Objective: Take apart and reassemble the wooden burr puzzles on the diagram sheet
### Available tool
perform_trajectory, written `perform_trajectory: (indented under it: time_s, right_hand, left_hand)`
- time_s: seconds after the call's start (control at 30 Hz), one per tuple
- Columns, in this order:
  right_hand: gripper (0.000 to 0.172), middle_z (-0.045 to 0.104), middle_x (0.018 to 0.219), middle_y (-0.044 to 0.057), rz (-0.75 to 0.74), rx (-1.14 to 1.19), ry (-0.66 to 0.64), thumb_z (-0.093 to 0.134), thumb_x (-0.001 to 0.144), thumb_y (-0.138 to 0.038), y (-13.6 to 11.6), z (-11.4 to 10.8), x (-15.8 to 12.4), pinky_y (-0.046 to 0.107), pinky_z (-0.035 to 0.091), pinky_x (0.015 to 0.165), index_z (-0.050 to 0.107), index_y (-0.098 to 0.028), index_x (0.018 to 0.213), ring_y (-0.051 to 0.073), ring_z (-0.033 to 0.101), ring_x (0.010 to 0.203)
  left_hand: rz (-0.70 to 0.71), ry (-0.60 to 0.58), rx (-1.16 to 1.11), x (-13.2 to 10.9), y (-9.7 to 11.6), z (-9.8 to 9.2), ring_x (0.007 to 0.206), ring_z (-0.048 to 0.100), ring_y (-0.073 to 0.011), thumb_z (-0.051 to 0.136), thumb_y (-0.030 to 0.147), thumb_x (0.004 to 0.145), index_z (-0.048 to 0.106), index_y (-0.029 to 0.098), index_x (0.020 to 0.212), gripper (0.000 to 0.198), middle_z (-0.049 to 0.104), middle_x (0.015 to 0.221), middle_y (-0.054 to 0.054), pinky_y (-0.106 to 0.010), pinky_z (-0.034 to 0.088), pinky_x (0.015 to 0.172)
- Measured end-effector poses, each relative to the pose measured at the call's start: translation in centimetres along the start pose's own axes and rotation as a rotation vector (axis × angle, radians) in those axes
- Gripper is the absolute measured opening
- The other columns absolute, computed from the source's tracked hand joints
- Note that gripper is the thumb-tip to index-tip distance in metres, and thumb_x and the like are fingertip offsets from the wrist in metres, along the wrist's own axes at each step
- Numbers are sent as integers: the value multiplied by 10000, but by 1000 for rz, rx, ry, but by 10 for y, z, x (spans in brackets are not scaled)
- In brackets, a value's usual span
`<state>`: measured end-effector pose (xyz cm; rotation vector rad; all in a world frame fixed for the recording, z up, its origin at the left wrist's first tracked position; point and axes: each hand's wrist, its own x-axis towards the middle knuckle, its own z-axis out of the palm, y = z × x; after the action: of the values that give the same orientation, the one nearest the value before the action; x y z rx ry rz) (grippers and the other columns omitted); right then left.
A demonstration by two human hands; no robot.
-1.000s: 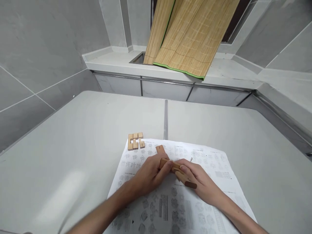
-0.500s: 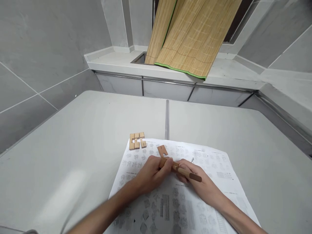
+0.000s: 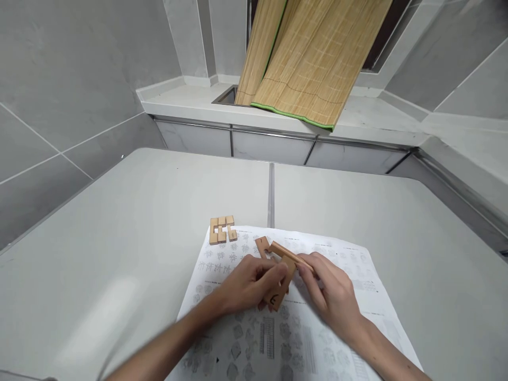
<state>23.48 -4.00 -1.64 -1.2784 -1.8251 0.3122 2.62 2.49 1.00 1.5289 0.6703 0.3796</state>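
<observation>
My left hand [image 3: 248,283] is closed around a flat wooden puzzle piece [image 3: 278,297] that bears a dark mark near its lower end. A second, reddish-brown notched puzzle piece [image 3: 262,244] juts out beyond the fingers; whether it is held or joined to the first is hidden. With thumb and fingers, my right hand [image 3: 333,288] pinches a long wooden puzzle piece [image 3: 283,251], which slants up to the left and lies against or just over the piece in my left hand. Both hands are above a printed paper sheet [image 3: 349,312].
Three pale notched wooden blocks [image 3: 221,237] lie side by side at the sheet's far left corner. The white table [image 3: 159,211] has a seam [image 3: 271,196] down its middle. Behind it, a bamboo mat [image 3: 305,63] with green edging hangs over a ledge [image 3: 178,103].
The long piece has swung from pointing down right to slanting up left, with my right hand now at its right end. The left-hand piece has turned, showing its marked face.
</observation>
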Motion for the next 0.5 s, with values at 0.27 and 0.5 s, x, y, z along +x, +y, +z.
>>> perform_trajectory:
  time_s: [0.27, 0.5]
  right_hand:
    - [204, 613, 782, 10, -62, -35, 43, 552, 1060, -107, -3, -4, 4, 278, 371, 555, 683, -203, 1183, 143, 514, 640]
    - [209, 625, 764, 5, 11, -29, 57, 538, 1078, -169, -5, -2, 5, 276, 395, 559, 718, -213, 1175, 146, 533, 627]
  left_hand:
    - [-75, -21, -55, 0, 3, 4, 458, 589, -97, 499, 600, 1035, 528, 175, 686, 551, 608, 593, 5, -195, 430, 457]
    - [-88, 25, -36, 1, 1, 9, 459, 582, -89, 481, 583, 1048, 519, 177, 698, 537, 611, 584, 8, -190, 407, 459]
